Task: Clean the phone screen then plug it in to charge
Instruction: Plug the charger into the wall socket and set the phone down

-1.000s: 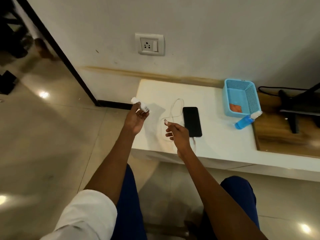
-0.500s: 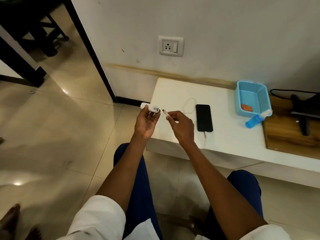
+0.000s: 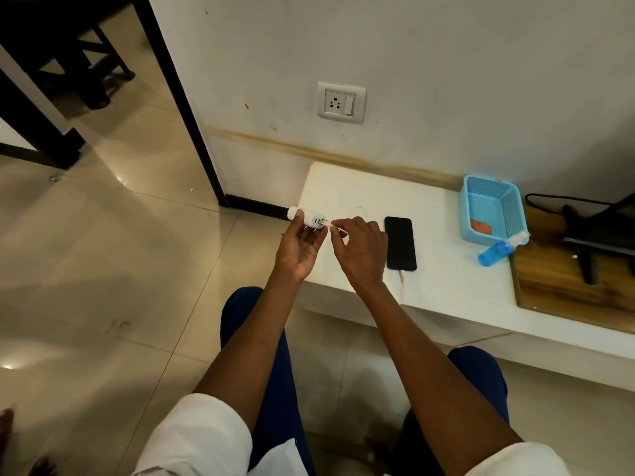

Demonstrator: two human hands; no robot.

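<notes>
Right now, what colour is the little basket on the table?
Light blue. The basket shows clearly in the head view, with something orange lying inside it.

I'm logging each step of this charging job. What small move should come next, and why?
Probably push the cable plug home into the white adapter. The right hand pinches the plug at one of its ports, the left hand holds the adapter, and the phone already has the cable in it.

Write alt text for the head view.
The left hand holds a white charger while the right hand pushes a cable plug into it. A black phone, cable attached, lies on a white shelf under a wall socket.
</notes>
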